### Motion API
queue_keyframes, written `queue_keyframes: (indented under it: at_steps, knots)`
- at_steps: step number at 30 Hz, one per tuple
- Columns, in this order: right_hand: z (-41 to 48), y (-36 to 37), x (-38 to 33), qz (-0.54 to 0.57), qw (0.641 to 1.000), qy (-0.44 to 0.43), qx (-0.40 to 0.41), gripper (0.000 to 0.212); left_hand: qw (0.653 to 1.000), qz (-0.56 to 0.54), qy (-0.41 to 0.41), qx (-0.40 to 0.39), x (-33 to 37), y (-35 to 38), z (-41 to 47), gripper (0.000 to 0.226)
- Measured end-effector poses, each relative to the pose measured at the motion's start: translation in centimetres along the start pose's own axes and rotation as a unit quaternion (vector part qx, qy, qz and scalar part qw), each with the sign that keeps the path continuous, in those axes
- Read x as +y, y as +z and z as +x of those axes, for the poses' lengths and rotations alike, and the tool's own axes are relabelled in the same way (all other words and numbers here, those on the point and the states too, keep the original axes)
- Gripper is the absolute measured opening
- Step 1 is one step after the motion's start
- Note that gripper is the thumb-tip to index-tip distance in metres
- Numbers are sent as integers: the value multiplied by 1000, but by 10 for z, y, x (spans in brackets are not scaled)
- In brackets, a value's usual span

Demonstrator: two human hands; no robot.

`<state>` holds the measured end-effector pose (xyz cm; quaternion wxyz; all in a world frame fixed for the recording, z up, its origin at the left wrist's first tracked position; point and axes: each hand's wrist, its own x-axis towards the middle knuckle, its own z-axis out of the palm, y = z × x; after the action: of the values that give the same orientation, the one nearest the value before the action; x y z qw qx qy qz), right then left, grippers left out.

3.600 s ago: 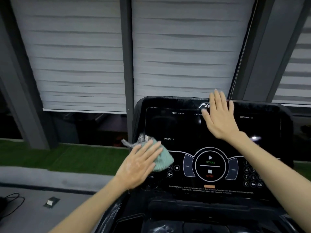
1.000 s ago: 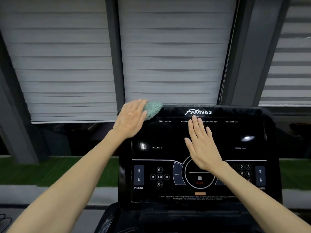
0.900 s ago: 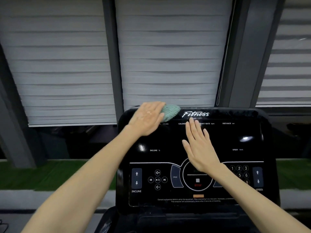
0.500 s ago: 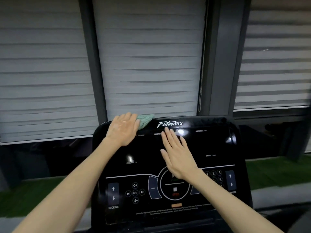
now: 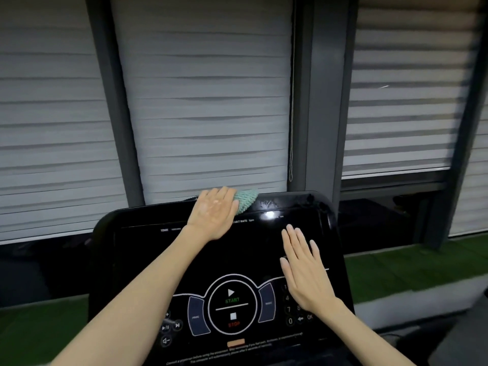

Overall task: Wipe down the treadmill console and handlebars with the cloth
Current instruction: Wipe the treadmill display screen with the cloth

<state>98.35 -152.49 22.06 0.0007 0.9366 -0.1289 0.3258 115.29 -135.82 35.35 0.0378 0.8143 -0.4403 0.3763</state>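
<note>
Two flat grips lie on the console [image 5: 237,257]. The left grip [image 5: 214,212], fingers straight, presses the green cloth [image 5: 246,201] against its top edge; the right grip [image 5: 303,270] rests spread, holding nothing. I judge the console half-wiped; the handlebars, out of view, remain. Legible: TIME, START, STOP, OK.

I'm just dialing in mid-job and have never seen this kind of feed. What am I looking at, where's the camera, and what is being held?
There is no robot: this is one wide-angle camera worn on a person's head, looking down at their bare hands. The black panel is a treadmill console, with START and STOP buttons low in the middle. The left hand presses a teal cloth flat against the console's top edge. The right hand lies flat on the console's right side, holding nothing. Behind are closed blinds.
</note>
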Motion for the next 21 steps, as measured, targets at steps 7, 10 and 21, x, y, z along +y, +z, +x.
queue_keyframes:
  at_steps: [7,10,21]
  knots:
    - [3,3,6,11,1000,-20,-8,57,1000,10,10,5,-2,5,-2,54]
    - [2,-1,12,27,999,-41,-9,56,1000,13,-14,-18,6,3,5,57]
    - [-16,-4,70,48,997,35,41,57,999,-18,21,-36,101,15,62,71]
